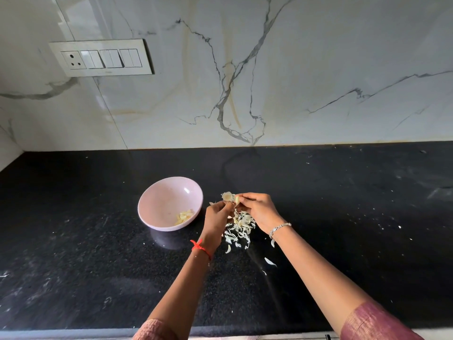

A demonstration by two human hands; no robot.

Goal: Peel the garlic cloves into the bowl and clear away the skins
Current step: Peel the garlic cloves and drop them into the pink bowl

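A pale pink bowl (157, 200) stands on the black counter, with several peeled garlic cloves (184, 216) in its near right part. Just to its right, both hands meet above the counter. My right hand (259, 209) pinches a garlic piece (229, 197) with papery skin on it. My left hand (217, 217) has its fingers curled at the lower side of the same garlic piece. Below the hands lies a heap of white garlic skins (239, 228), and a few loose skins (269, 261) are scattered nearer to me.
The black speckled counter (343, 217) runs to a white marble wall behind. A switch panel (103, 57) is mounted on the wall at the upper left. The counter's front edge (73, 332) lies at the bottom of the view.
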